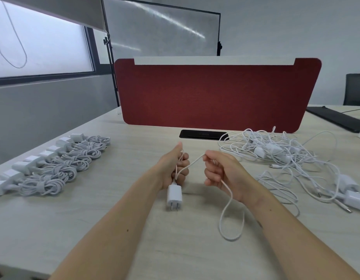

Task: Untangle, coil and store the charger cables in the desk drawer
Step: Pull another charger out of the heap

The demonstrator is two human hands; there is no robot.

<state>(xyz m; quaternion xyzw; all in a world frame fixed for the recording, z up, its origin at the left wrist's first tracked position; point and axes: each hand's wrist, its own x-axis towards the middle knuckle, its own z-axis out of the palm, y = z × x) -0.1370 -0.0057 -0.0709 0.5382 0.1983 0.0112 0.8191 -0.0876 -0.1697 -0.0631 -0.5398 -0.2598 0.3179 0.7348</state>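
Observation:
My left hand (pixel 173 168) grips loops of a white charger cable (pixel 230 215) above the middle of the desk. The cable's white plug adapter (pixel 174 196) hangs just below that fist, prongs pointing toward me. My right hand (pixel 221 172) pinches the same cable, which runs taut between the two hands. A slack loop of it drops from my right hand onto the desk. A tangled heap of white charger cables (pixel 280 154) lies at the right. A row of several coiled chargers (pixel 59 166) lies at the left.
A red fabric divider (pixel 215 93) stands across the back of the desk (pixel 114 219). A black cable port (pixel 203 135) sits in front of it. A dark keyboard-like object (pixel 336 118) and a chair (pixel 356 87) are at the far right.

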